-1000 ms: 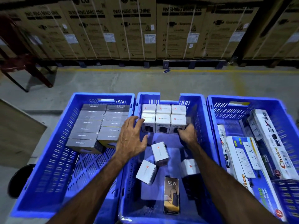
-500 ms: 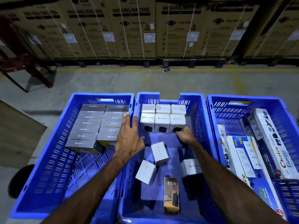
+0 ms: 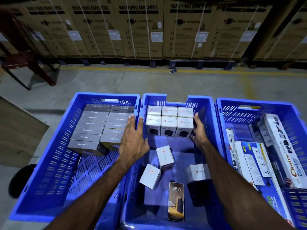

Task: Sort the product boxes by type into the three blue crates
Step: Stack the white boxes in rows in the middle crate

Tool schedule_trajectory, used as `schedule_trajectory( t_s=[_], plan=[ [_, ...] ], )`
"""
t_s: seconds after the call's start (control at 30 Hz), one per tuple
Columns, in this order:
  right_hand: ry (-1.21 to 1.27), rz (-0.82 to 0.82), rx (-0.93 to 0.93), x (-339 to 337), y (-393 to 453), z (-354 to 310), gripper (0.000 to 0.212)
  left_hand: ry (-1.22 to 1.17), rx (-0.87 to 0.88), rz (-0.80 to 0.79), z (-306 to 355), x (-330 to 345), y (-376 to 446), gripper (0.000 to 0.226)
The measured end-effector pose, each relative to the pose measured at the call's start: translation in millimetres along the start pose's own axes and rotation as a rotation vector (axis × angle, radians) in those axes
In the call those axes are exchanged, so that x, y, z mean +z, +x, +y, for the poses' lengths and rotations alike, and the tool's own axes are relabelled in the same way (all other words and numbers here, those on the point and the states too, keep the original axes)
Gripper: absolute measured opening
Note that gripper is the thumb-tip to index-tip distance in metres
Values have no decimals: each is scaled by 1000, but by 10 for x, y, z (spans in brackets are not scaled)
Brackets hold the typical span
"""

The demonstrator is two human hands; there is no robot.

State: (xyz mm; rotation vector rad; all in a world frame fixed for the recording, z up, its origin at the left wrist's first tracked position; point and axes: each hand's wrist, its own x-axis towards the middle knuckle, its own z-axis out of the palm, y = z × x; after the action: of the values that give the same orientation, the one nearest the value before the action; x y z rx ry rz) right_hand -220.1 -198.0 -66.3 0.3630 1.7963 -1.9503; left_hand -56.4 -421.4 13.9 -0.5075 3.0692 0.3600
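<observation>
Three blue crates stand side by side. The left crate [image 3: 49, 163] holds two rows of grey boxes [image 3: 93, 128]. At the far end of the middle crate [image 3: 207, 103] white boxes [image 3: 169, 122] are stacked in neat rows; three more white boxes [image 3: 164, 156] lie loose on its floor beside a dark 65W box [image 3: 176, 201]. The right crate [image 3: 259, 105] holds long power-strip boxes [image 3: 254, 163]. My left hand [image 3: 132, 140] lies flat and open on the wall between the left and middle crates. My right hand [image 3: 198, 130] rests open against the right side of the white stack.
Tall cardboard washing-machine cartons [image 3: 139, 29] line the back behind a yellow floor line. A dark red chair [image 3: 21, 58] stands at the far left. A brown board [image 3: 18, 131] and a black round bin [image 3: 20, 180] sit left of the crates.
My left hand moved forward and left onto the crate wall, fingers straightening. My right hand slid up along the stack's right side. The boxes stayed put.
</observation>
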Motion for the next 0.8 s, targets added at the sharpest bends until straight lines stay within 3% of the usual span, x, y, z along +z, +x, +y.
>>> schedule_trajectory(
  t_s=[0.1,0.17,0.3,0.47,0.6,0.8],
  plan=[
    [-28,51,-7,-41,271,217,86,-6,-4,-4,-4,7,4,98],
    [-122,109,-67,-92,495,411,92,-7,-4,-8,-4,18,13,100],
    [-227,148,-81,112,209,177,108,3,-5,-19,-3,44,24,103],
    [-128,147,-61,90,295,257,95,8,-6,-4,5,37,16,102],
    [-20,120,-25,-40,589,518,106,5,-7,-18,5,30,13,101],
    [30,89,17,-206,795,621,85,-4,-12,-24,7,5,2,99]
  ],
)
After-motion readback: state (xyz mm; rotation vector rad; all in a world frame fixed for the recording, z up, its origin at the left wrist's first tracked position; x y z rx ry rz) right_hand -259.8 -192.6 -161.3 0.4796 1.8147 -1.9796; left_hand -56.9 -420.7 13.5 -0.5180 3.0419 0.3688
